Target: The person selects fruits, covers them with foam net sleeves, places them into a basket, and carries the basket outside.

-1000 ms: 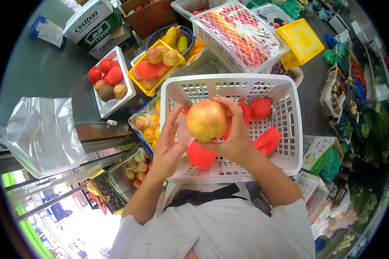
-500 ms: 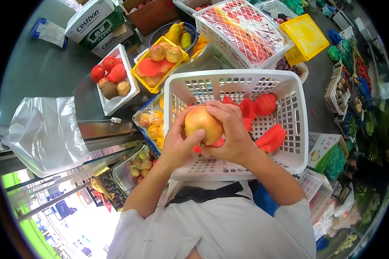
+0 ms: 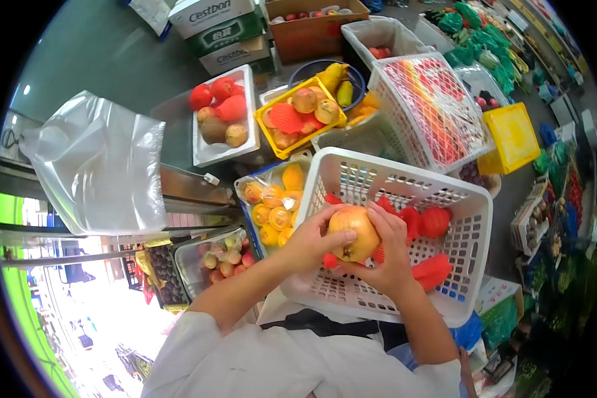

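A yellow pomegranate [image 3: 359, 225] with a reddish blush is held between my two hands over a white plastic basket [image 3: 467, 189]. My left hand [image 3: 310, 240] is closed around its left side, the thumb lying across the front. On the other side, the fingers of my right hand [image 3: 393, 249] wrap over the top and right. Inside the basket, beyond my hands, are a round fruit in a red foam net [image 3: 435, 221] and more red netting. A loose-looking red foam net [image 3: 432, 270] lies near the basket's right side. My hands hide part of the basket floor.
Left of the basket sits a blue-edged tray of wrapped orange fruit [image 3: 272, 196]. Behind are a yellow basket of pomegranates [image 3: 282, 151] and a white foam box [image 3: 209, 154]. Plastic bags [image 3: 103, 166] hang at left. A covered white crate [image 3: 434, 109] stands at back right.
The view has turned and shifted, so the basket and surroundings appear lower and further right. Both hands keep hold of the pomegranate, which appears slightly turned.
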